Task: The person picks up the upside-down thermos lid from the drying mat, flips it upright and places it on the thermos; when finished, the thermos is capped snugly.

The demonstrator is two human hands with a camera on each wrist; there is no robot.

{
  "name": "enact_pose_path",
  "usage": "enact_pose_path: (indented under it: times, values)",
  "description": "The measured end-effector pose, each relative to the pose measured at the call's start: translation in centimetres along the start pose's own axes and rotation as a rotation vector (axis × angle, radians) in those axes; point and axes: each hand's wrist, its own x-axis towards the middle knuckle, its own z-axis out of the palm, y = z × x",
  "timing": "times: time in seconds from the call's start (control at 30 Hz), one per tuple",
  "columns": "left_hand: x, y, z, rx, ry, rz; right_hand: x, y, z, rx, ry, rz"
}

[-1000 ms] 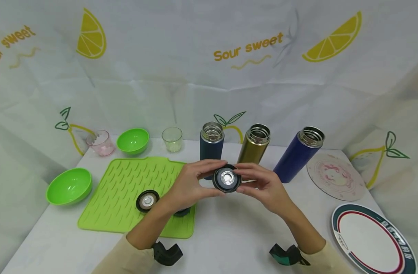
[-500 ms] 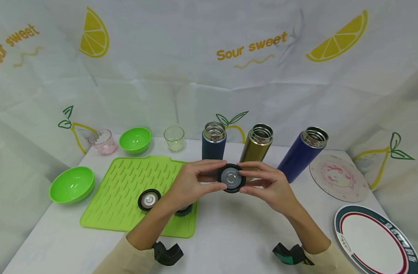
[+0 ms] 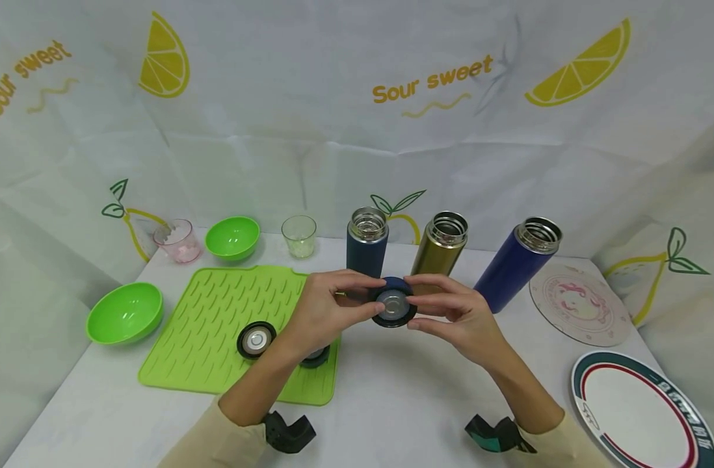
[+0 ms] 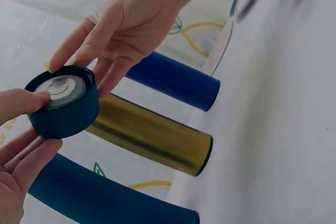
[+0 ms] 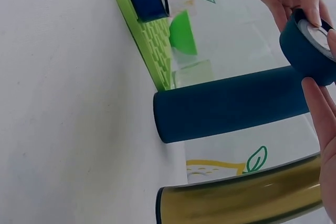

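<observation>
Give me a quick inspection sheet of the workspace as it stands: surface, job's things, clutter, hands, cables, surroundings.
Surface: white table, green ribbed mat at left.
Job's things: dark blue lid held up; three open flasks, dark blue, gold, blue, upright behind.
Clutter: two lids on the mat, two green bowls, two glasses, two plates.
Hands: left hand and right hand both pinch the lid.
Cables: nothing seen.
Surroundings: lemon-print cloth backdrop.
</observation>
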Motion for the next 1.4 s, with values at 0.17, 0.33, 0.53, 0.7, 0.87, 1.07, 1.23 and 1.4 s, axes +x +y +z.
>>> enact_pose_path:
  times: [0.17,0.33,0.53,0.7,0.87,1.07,1.23,1.4]
  values:
    - [-0.02,0.16,-0.03,0.007,0.014,0.074,0.04,-0.03,-0.09,0.01,0.005,-0.006]
    - [-0.08,0.34,0.11,0.048,0.008,0.16,0.04,-0.24,-0.14,0.01,0.049,0.036]
    - [-0.07,0.32,0.26,0.112,0.021,0.243,0.25,-0.38,-0.13,0.068,0.026,0.045]
    - [-0.07,0.16,0.33,0.152,0.035,0.306,0.39,-0.26,-0.07,0.072,-0.006,0.02]
    - [-0.08,0.0,0.38,0.145,0.032,0.316,0.36,-0.42,-0.12,-0.003,0.019,0.019]
    - [-0.19,0.09,0.34,0.099,0.061,0.193,0.45,-0.62,-0.16,-0.014,0.027,-0.035]
    - [-0.33,0.25,0.27,0.037,0.032,0.045,0.57,-0.49,0.01,0.025,-0.001,-0.128]
    - [-0.4,0.2,0.09,0.006,0.008,0.015,0.46,-0.4,0.27,-0.009,-0.013,-0.127]
